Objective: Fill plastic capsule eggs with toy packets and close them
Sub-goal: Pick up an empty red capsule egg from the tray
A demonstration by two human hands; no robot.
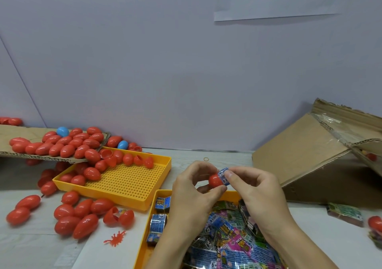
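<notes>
Packets [231, 246] fill the yellow tray [144, 246] nearest you, under both forearms. Above it your left hand [192, 190] curls thumb and fingers round a red egg half [216, 180], open end facing right. Your right hand [254, 188] pinches a blue folded packet [224, 174] btwn thumb and forefinger, its end at the egg's mouth — not yet fully in. Judged: egg shell is light, stiff, glossy, prob. slippery, so grip it round the widest part; packet is soft foil, crumples easily — hold near its trailing end and push w/ the fingertip. Closed red eggs [68, 217] lie at left.
</notes>
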